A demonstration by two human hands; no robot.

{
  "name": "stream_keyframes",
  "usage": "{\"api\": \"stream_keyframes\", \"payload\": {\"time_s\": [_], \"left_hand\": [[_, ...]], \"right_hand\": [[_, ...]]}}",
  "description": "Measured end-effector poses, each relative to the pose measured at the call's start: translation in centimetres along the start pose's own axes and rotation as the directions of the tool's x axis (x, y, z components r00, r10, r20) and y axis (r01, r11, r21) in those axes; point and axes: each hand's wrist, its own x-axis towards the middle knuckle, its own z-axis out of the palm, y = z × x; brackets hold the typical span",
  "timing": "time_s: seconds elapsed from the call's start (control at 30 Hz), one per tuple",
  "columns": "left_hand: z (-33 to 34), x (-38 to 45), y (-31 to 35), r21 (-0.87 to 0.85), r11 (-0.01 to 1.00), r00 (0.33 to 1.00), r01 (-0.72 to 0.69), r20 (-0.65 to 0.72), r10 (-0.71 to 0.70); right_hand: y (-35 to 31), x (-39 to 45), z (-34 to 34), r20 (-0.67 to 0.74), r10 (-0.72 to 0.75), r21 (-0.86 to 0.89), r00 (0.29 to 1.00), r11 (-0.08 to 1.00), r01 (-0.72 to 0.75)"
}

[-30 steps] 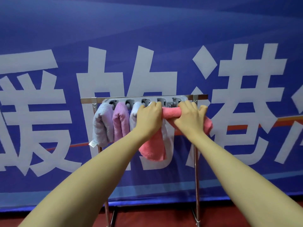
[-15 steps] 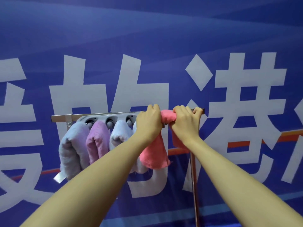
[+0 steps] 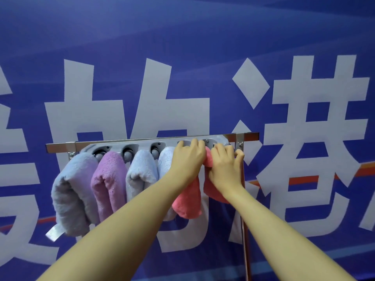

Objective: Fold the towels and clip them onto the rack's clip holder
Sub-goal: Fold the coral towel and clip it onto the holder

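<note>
Towel number five, the pink towel (image 3: 187,201), is bunched tighter than a second ago; my hands have slid closer together at the clip holder (image 3: 142,147); left hand (image 3: 187,161) and right hand (image 3: 225,167) both grip its top fold, fingers curled, pushing it up into the last slots; four towels already hang clipped, so I'm nearly done.

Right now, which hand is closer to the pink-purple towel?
Left. The left hand grips the coral towel two towels right of the pink-purple towel; the right hand sits farther right, by the rack's post.
</note>
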Motion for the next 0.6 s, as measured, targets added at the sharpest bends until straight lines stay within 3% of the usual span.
{"api": "stream_keyframes", "payload": {"time_s": [0.17, 0.37, 0.6], "left_hand": [[0.7, -1.0, -0.5, -0.099, 0.995, 0.998, -0.013, 0.059, 0.019], [0.9, -2.5, -1.7, -0.182, 0.983, 0.998, 0.0, 0.067, 0.012], [-0.6, -3.5, -3.3, -0.269, 0.961, 0.94, -0.062, 0.309, 0.147]], "right_hand": [[-0.8, -1.0, 0.1, 0.111, 0.091, 0.263, 0.99, 0.958, -0.118], [-0.9, -0.9, -1.1, 0.278, 0.062, 0.503, 0.959, 0.841, -0.2], [-1.1, -2.6, -2.9, 0.42, 0.118, 0.417, 0.9, 0.855, -0.306]]}}
